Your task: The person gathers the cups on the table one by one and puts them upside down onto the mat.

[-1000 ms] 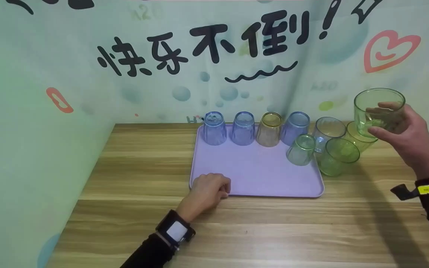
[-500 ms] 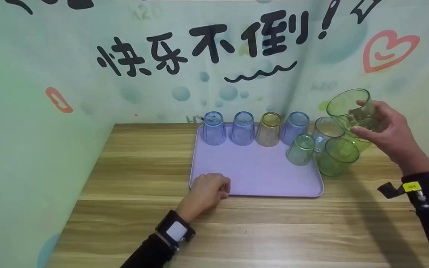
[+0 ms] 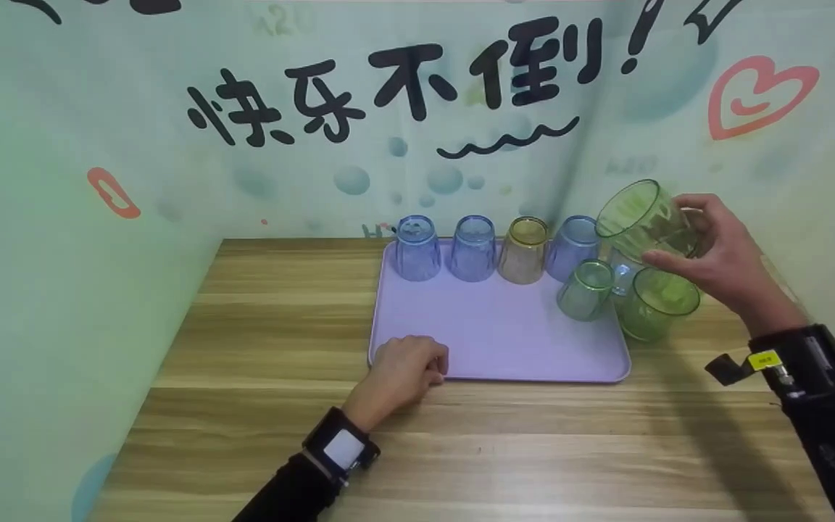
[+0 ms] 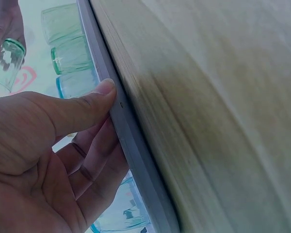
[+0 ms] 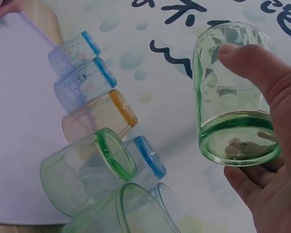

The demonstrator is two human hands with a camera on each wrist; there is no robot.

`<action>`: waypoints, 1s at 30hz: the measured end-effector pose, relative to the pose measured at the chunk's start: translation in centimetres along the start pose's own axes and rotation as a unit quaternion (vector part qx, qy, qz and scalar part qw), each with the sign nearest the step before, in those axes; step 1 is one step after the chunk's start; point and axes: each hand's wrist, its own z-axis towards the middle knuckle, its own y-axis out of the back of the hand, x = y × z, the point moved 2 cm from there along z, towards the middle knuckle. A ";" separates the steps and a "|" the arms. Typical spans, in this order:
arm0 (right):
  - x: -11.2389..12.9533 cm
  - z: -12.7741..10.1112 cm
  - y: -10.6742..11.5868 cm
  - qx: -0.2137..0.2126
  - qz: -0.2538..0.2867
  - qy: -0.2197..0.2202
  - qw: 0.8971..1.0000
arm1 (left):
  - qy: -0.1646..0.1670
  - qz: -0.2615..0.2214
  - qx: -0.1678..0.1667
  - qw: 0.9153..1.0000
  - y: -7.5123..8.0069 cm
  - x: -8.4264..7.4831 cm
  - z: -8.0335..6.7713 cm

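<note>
My right hand (image 3: 725,257) grips a light green glass tumbler (image 3: 635,221) in the air above the tray's back right corner. The tumbler leans over to the left, its mouth facing up and left; in the right wrist view my thumb lies along its side (image 5: 211,82). My left hand (image 3: 401,370) pinches the front edge of a lilac tray (image 3: 504,344) near its left corner, thumb and fingers on the rim in the left wrist view. On the tray, a small green glass (image 3: 586,290) stands upside down at the right.
Along the tray's back stand upturned glasses: two blue ones (image 3: 417,250), an amber one (image 3: 523,250) and another blue one (image 3: 570,254). Right of the tray, an upright green glass (image 3: 653,308) stands on the wooden table (image 3: 265,312). A clear bluish glass (image 3: 620,275) is partly hidden. A printed cloth hangs behind.
My right hand has carried the green tumbler left and tipped it from upright to leaning left. It now covers a yellow-green glass behind. The left hand has stayed on the tray edge.
</note>
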 end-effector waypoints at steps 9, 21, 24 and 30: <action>0.5 0.5 -1.8 0.024 -0.028 0.025 0.999 | 0.001 -0.008 -0.002 1.000 -0.1 0.0 0.0; 1.2 1.3 -3.6 0.051 -0.033 0.042 0.997 | 0.005 -0.013 0.002 1.000 -0.1 0.2 0.0; 1.3 1.4 -3.8 0.057 -0.039 0.045 0.997 | 0.005 -0.013 0.002 1.000 -0.1 0.2 0.0; 1.2 1.6 -4.4 0.071 -0.066 0.059 0.994 | -0.003 -0.005 -0.007 1.000 -0.1 0.3 0.0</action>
